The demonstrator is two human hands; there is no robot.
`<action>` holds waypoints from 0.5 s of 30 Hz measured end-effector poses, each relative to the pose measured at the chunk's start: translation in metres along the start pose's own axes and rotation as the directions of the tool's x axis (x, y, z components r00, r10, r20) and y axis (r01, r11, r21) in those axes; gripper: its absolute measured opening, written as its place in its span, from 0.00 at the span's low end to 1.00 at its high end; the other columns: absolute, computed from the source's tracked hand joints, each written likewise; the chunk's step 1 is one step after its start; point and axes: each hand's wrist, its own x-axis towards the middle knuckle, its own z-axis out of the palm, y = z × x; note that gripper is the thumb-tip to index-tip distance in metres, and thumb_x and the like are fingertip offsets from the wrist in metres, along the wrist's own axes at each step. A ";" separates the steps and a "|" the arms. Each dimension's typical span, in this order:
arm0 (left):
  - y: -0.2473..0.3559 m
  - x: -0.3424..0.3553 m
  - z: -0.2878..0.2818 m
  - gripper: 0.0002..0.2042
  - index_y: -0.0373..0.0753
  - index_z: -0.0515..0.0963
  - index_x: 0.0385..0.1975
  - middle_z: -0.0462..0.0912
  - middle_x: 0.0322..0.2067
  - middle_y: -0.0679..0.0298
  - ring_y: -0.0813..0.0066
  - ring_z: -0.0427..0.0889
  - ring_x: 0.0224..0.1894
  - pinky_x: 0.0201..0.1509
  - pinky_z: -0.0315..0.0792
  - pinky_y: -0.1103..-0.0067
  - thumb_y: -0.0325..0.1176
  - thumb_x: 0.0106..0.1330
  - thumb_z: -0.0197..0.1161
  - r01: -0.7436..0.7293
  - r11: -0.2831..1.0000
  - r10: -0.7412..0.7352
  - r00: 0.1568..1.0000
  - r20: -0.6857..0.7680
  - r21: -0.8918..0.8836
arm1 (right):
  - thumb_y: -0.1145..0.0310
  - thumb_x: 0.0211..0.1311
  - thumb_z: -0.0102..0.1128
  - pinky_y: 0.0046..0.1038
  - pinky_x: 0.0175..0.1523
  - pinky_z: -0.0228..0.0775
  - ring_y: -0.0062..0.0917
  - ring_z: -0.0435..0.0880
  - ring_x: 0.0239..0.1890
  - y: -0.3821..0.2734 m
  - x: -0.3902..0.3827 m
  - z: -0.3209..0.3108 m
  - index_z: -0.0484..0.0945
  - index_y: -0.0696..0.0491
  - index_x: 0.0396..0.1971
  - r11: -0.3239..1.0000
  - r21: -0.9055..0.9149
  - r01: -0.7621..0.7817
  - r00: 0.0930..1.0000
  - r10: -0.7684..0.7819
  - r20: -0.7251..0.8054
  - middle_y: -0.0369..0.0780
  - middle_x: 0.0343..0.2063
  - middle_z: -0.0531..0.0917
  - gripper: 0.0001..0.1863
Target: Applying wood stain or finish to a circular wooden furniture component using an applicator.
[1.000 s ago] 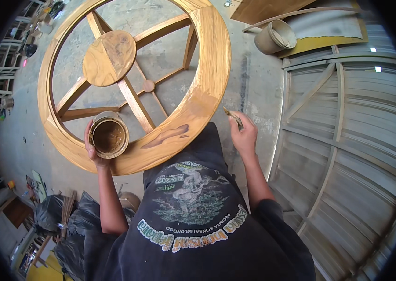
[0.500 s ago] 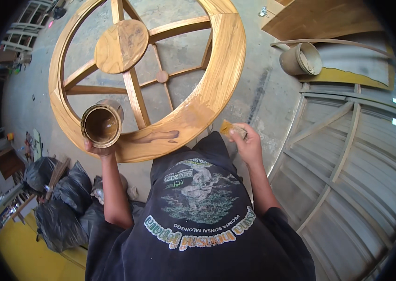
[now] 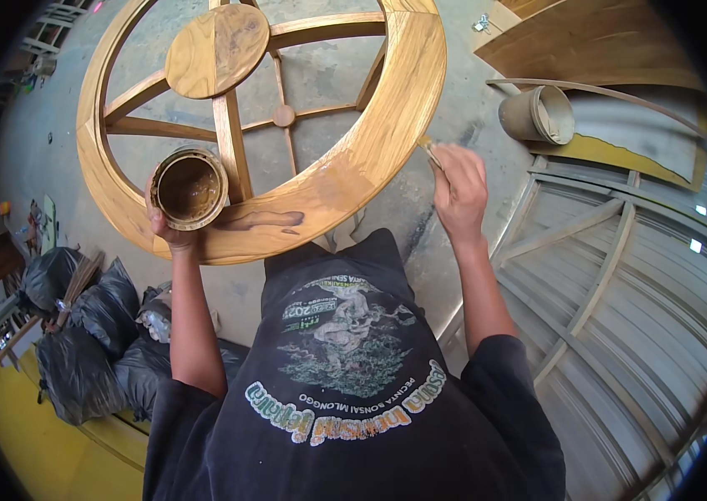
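Note:
My left hand [image 3: 173, 227] grips an open tin can [image 3: 221, 185] from its near left side, fingers wrapped round it. Brown paste or finish coats the can's inside and lies at its bottom. The can is over the inner edge of a round wooden table frame [image 3: 403, 83], which has spokes and a round centre disc [image 3: 218, 52]. My right hand [image 3: 460, 190] is closed on a small yellowish-brown pad [image 3: 425, 143], mostly hidden by the fingers. That pad is at the outer right edge of the wooden ring. Nearer me, the ring has a dull smeared patch and a dark grain mark.
Several black plastic bags [image 3: 78, 376] lie at the left by a yellow sheet [image 3: 27, 442]. A dusty bucket [image 3: 529, 117] stands at the right, near wooden panels [image 3: 595, 42] and a large slatted frame [image 3: 587, 225]. Grey concrete floor [image 3: 370, 219] shows around the ring.
My right hand has moved up and away from me, bringing the pad to the ring's outer edge. The can is slightly farther from me, its mouth still facing up.

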 end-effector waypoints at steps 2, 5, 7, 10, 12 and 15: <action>0.000 0.002 0.007 0.43 0.30 0.59 0.67 0.71 0.60 0.46 0.51 0.73 0.62 0.68 0.67 0.59 0.57 0.57 0.56 -0.007 1.000 0.007 1.000 0.006 0.000 | 0.82 0.52 0.64 0.36 0.55 0.72 0.41 0.79 0.46 0.019 0.029 0.004 0.84 0.53 0.44 0.965 -0.157 0.212 0.977 -0.208 0.041 0.41 0.46 0.84 0.18; 0.005 0.001 0.015 0.45 0.28 0.58 0.67 0.71 0.60 0.45 0.52 0.73 0.62 0.68 0.67 0.59 0.57 0.56 0.56 -0.020 0.999 0.020 1.000 0.010 0.041 | 0.83 0.50 0.62 0.36 0.57 0.71 0.39 0.77 0.50 0.037 0.063 0.008 0.84 0.51 0.45 0.900 -0.245 0.359 0.933 -0.337 0.128 0.38 0.46 0.84 0.20; 0.007 0.000 0.019 0.45 0.27 0.57 0.67 0.71 0.59 0.45 0.52 0.73 0.62 0.68 0.68 0.59 0.57 0.56 0.56 -0.027 0.997 0.026 1.000 0.007 0.066 | 0.84 0.49 0.62 0.36 0.55 0.72 0.39 0.78 0.48 0.050 0.079 0.015 0.84 0.51 0.45 0.882 -0.246 0.402 0.915 -0.378 0.142 0.38 0.46 0.84 0.21; 0.011 0.000 0.024 0.46 0.26 0.57 0.67 0.72 0.59 0.45 0.52 0.74 0.61 0.67 0.69 0.60 0.58 0.55 0.57 -0.026 0.998 0.024 0.999 0.022 0.058 | 0.84 0.48 0.61 0.35 0.53 0.73 0.39 0.78 0.47 0.058 0.095 0.025 0.83 0.52 0.46 0.870 -0.228 0.437 0.897 -0.403 0.181 0.38 0.47 0.84 0.22; 0.013 0.000 0.029 0.47 0.26 0.56 0.67 0.72 0.59 0.45 0.52 0.74 0.61 0.67 0.69 0.60 0.58 0.54 0.58 -0.035 0.996 0.034 0.999 0.011 0.080 | 0.85 0.47 0.60 0.35 0.52 0.74 0.38 0.77 0.46 0.061 0.103 0.028 0.83 0.51 0.47 0.854 -0.219 0.473 0.877 -0.431 0.213 0.38 0.47 0.84 0.24; 0.015 0.000 0.032 0.48 0.26 0.56 0.67 0.72 0.59 0.45 0.53 0.74 0.61 0.67 0.69 0.61 0.58 0.53 0.60 -0.023 0.997 0.023 1.000 0.000 0.075 | 0.85 0.46 0.60 0.35 0.52 0.73 0.38 0.77 0.46 0.067 0.104 0.031 0.83 0.52 0.47 0.849 -0.157 0.505 0.847 -0.453 0.277 0.37 0.47 0.84 0.25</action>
